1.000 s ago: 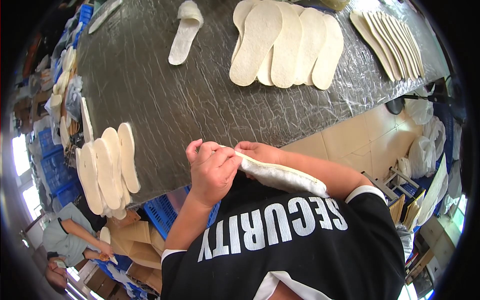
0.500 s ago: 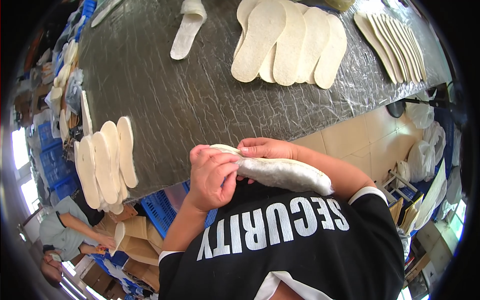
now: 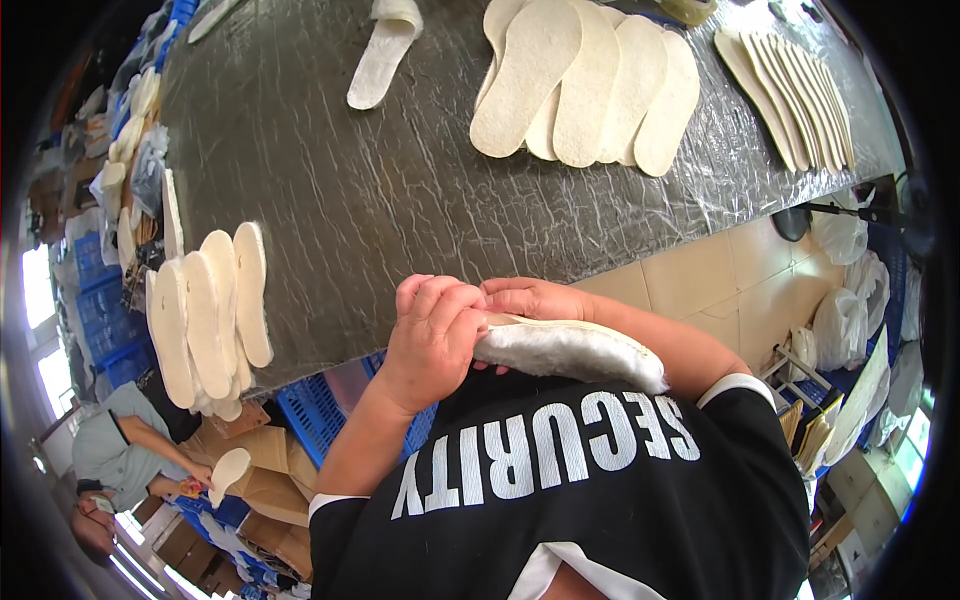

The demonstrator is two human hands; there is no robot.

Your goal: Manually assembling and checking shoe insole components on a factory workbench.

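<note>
Both my hands hold a long white fleecy insole (image 3: pixel 575 350) close to my chest, just off the near edge of the dark table (image 3: pixel 350 200). My left hand (image 3: pixel 432 338) is curled over the insole's left end, fingers bent on top. My right hand (image 3: pixel 530 298) grips the same end from behind, and the rest of the insole lies along my right forearm. Its fluffy side faces me, with a thin cream edge on top.
A row of white insoles (image 3: pixel 210 310) lies at the table's left edge. A fanned pile of insoles (image 3: pixel 580 80), another stack (image 3: pixel 790 90) and a single folded piece (image 3: pixel 385 50) lie at the far side. Blue crates (image 3: pixel 315 415) and cardboard boxes (image 3: pixel 250 470) stand below. Another person (image 3: pixel 130 460) crouches lower left.
My hands have stayed at the table's edge on the insole's end. My left fingers have curled further over it, and more of the fleecy side now shows.
</note>
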